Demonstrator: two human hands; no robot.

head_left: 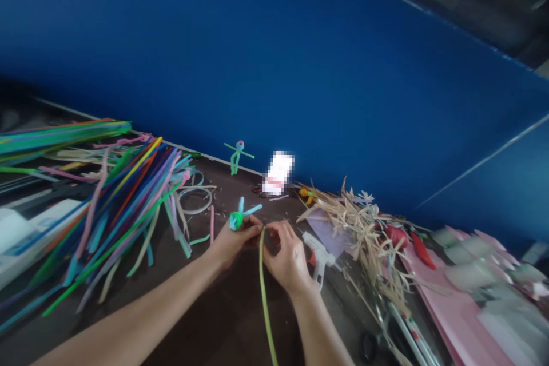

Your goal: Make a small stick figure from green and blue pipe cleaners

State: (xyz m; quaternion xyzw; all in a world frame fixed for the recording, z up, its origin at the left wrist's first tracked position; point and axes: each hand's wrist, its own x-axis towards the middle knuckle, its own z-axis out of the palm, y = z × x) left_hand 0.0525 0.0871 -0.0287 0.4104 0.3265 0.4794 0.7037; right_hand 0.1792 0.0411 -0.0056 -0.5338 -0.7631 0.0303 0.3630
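So, what has the left hand got?

Curled nearly shut, it grips a green pipe-cleaner coil, with light-blue pipe-cleaner ends sticking up past it.

And the right hand?

Also almost closed, its fingers pinch the top of a pale green stem, close beside the coil. Whether the stem joins the coil is hidden by the fingers.

Which way does that stem run?

Down from the pinch, along the inner side of the right hand, then in a long, slight curve toward the wearer and out of the bottom of the frame. The right hand is the nearer to it. The left arm reaches in on a long diagonal, the right arm more steeply.

What else is on the brown bench?

A white hot glue gun lies just right of the right hand, with dried straw beyond it. Multicoloured pipe cleaners fan out to the left. At the far edge, a small pipe-cleaner figure stands against a blue wall. Blurred pink paper fills the right corner.
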